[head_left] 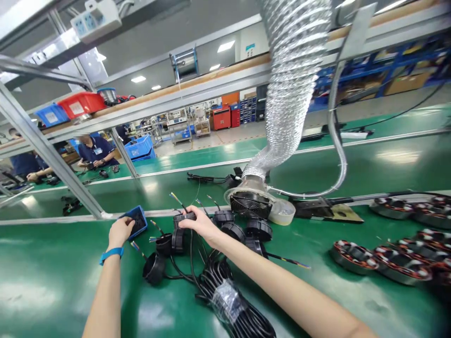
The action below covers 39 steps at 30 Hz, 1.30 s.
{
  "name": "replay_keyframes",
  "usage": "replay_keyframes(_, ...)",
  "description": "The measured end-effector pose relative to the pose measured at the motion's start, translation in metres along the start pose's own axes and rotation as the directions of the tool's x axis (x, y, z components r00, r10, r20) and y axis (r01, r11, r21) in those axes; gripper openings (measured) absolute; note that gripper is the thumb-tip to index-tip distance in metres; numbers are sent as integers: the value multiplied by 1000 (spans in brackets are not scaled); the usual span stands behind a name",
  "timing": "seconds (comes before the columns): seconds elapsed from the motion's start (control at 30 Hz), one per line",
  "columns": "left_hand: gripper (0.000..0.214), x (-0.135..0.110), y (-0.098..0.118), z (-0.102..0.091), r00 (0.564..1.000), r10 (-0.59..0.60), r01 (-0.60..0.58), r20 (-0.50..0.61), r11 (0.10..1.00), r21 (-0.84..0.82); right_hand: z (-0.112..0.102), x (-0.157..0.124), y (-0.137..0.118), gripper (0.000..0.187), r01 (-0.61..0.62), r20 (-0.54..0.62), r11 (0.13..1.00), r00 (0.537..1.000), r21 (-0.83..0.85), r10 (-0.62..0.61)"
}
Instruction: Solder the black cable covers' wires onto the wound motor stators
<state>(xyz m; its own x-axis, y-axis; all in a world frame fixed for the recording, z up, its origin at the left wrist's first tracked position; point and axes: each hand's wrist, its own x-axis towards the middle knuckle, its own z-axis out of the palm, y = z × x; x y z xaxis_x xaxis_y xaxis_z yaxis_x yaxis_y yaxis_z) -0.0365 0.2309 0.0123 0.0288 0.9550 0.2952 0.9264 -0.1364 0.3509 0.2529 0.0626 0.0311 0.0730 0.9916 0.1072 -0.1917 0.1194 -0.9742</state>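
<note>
My left hand (120, 231), with a blue wristband, is closed on a small blue tray (136, 220) that rests on the green bench. My right hand (199, 223) grips a black round part (184, 218) with coloured wire ends sticking up from it. Around it lie several more black round parts (154, 268) joined to a bundle of black cables (225, 291), part of it wrapped in clear plastic.
A silver flexible duct (287, 94) ends in a black fan grille (251, 205) just beyond my right hand. Several copper-wound motor stators (354, 257) lie at the right. A slanted metal frame post (52, 155) stands at the left. Other people work at the far left.
</note>
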Motion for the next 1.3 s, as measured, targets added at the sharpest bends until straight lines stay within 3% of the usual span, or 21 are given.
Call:
replay_keyframes(0.17, 38, 29, 4, 15, 978, 86, -111, 189, 985, 129, -6, 9, 6, 32, -61, -57, 998, 997, -16, 60)
replay_keyframes(0.33, 31, 42, 0, 21, 957, 126, -172, 260, 971, 163, -9, 16, 12, 32, -58, -73, 998, 996, 5, 58)
replay_keyframes(0.6, 23, 46, 0, 23, 974, 137, -165, 183, 975, 149, -16, 22, 9, 25, 59, -89, 997, 995, 52, -54)
replay_keyframes(0.83, 11, 47, 2, 23, 980, 125, -145, 155, 981, 131, -17, 18, 1, 27, 145, -16, 988, 989, 52, -144)
replay_keyframes(1.1, 5, 44, 5, 21, 988, 126, -138, 94, 981, 136, -20, 18, -4, 35, 307, 5, 947, 951, -98, -308)
replay_keyframes(1.3, 15, 42, 9, 16, 989, 125, -133, 80, 986, 99, -15, 15, -1, 33, 283, 56, 958, 957, 56, -286)
